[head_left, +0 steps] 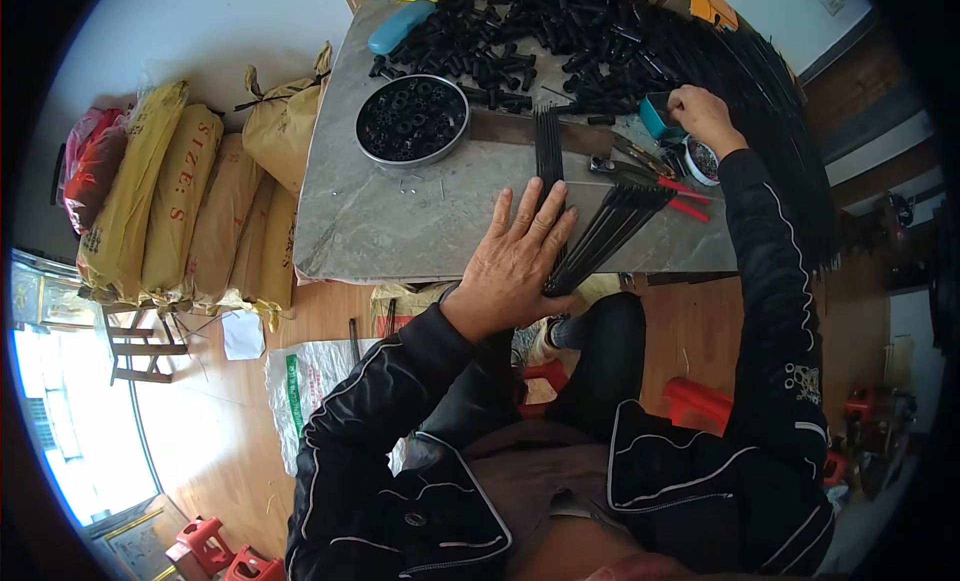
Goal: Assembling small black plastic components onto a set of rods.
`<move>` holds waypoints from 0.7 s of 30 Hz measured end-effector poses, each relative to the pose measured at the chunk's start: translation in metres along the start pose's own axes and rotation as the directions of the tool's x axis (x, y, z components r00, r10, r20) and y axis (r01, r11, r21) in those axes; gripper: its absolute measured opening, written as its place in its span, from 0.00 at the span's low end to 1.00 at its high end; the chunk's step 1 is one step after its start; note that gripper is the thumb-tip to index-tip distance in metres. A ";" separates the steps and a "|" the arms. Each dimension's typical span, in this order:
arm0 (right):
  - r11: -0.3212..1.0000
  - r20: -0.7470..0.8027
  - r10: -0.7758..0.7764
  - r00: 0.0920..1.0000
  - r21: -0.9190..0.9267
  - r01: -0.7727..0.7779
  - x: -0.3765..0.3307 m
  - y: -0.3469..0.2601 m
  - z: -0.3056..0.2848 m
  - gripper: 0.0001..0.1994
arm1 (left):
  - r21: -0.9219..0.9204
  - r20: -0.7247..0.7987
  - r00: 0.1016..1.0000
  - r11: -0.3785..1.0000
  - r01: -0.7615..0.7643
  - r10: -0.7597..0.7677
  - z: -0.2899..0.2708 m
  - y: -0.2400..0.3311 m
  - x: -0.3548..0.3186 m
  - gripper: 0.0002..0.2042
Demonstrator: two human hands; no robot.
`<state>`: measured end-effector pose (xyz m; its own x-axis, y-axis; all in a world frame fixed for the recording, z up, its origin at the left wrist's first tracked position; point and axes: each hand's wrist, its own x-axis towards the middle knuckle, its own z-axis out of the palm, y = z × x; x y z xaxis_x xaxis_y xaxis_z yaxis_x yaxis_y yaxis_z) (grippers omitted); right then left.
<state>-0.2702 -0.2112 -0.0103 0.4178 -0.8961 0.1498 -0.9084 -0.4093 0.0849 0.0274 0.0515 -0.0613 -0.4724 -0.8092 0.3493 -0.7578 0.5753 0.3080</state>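
Observation:
My left hand (518, 246) lies flat with its fingers stretched out, over the near end of a narrow row of thin black rods (549, 146) at the table's front edge. Just right of it, a second fanned bundle of black rods (615, 231) slants across the edge. My right hand (703, 119) is at a small teal box (657, 117), its fingertips drawn together at the rim; what they hold, if anything, is too small to tell. Beside that hand stands a white tub (702, 161) of small bits. Red-handled pliers (650, 178) lie between my hands.
A metal bowl (462, 141) of black ring-shaped parts stands left on the grey table (360, 231). Black tubular parts (500, 41) are heaped at the back, beside a blue case (402, 27). Long black rods (780, 131) cover the right side. Yellow sacks (165, 196) lean at the left wall.

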 end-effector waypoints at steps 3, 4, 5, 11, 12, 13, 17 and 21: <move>0.993 -0.025 -0.103 0.994 -0.052 0.102 -0.004 -0.001 -0.011 0.04 | 0.047 0.053 0.999 0.999 0.003 -0.005 -0.001 0.000 -0.002 0.49; 0.993 -0.022 -0.106 0.994 -0.048 0.104 -0.003 0.000 -0.015 0.04 | 0.047 0.056 0.998 0.999 0.007 -0.009 -0.001 0.000 -0.002 0.49; 0.991 -0.049 -0.120 0.992 -0.058 0.117 -0.005 0.003 -0.022 0.03 | 0.045 0.054 0.999 0.999 0.005 -0.008 -0.001 -0.001 -0.003 0.49; 0.989 -0.253 -0.127 0.959 -0.110 0.102 -0.011 0.003 -0.041 0.04 | 0.041 0.077 0.997 0.999 -0.001 -0.002 -0.001 0.001 0.000 0.47; 0.993 -0.335 -0.072 0.939 0.062 0.098 -0.013 -0.016 -0.041 0.04 | 0.039 0.073 0.997 0.999 0.001 -0.004 0.000 0.001 0.000 0.47; 0.967 -0.404 -0.002 0.915 0.232 0.105 -0.014 -0.036 -0.041 0.05 | 0.038 0.073 0.997 0.999 0.003 -0.005 -0.001 0.000 0.000 0.47; 0.842 -0.328 -0.361 0.873 0.288 0.457 -0.016 -0.101 -0.018 0.07 | 0.045 0.081 0.997 0.999 0.014 -0.017 -0.002 0.000 0.000 0.47; 0.811 -0.199 -0.285 0.938 0.472 0.347 -0.020 -0.134 -0.011 0.07 | -0.001 0.061 0.998 1.000 0.031 -0.031 0.001 -0.001 0.000 0.48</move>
<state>-0.1569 -0.1368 -0.0133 0.6540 -0.6892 0.3119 -0.5985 -0.7235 -0.3440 0.0281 0.0508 -0.0622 -0.4756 -0.8322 0.2849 -0.7716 0.5503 0.3192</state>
